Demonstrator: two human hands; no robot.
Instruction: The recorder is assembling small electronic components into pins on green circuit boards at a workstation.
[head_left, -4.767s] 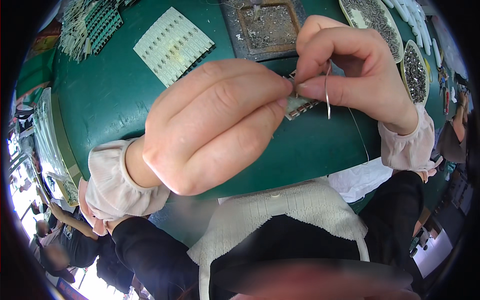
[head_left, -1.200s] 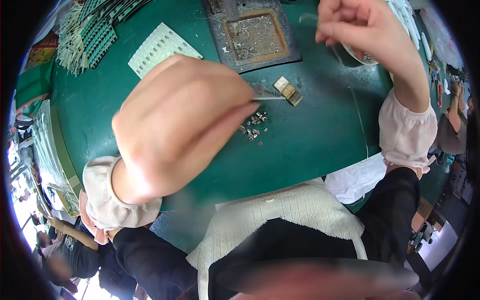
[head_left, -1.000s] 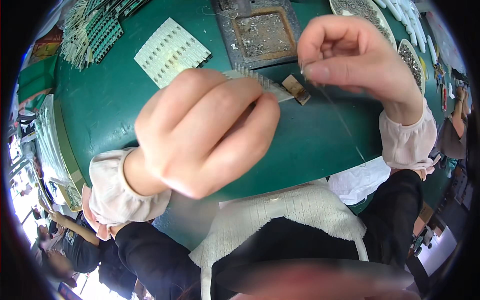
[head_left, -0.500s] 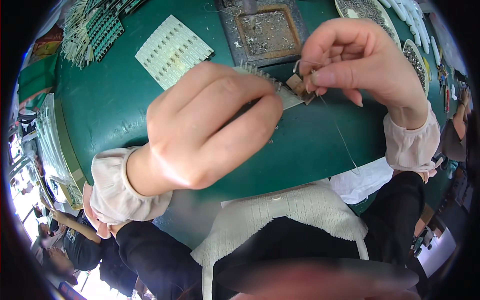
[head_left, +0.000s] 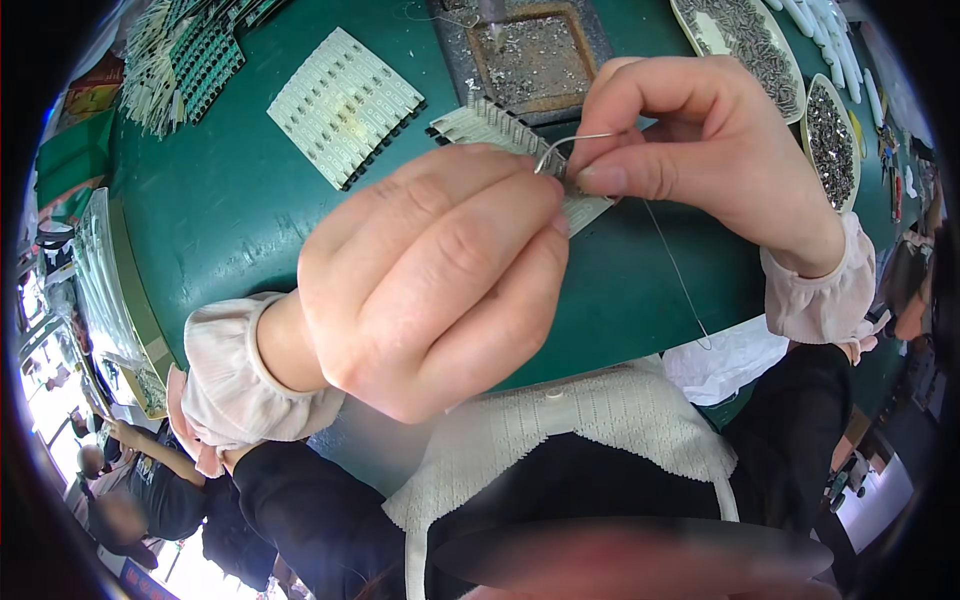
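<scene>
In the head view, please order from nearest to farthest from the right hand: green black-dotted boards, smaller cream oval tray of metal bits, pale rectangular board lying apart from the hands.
1. Smaller cream oval tray: right of the right hand.
2. Pale rectangular board: to its left.
3. Green black-dotted boards: farther left, near the top.

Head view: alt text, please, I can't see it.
The left hand and right hand meet over a pale circuit-board panel on a green tabletop, a silvery wire looping from the right hand. A second panel lies upper left, a grimy tray top centre, and two dishes of small metal parts upper right.
</scene>
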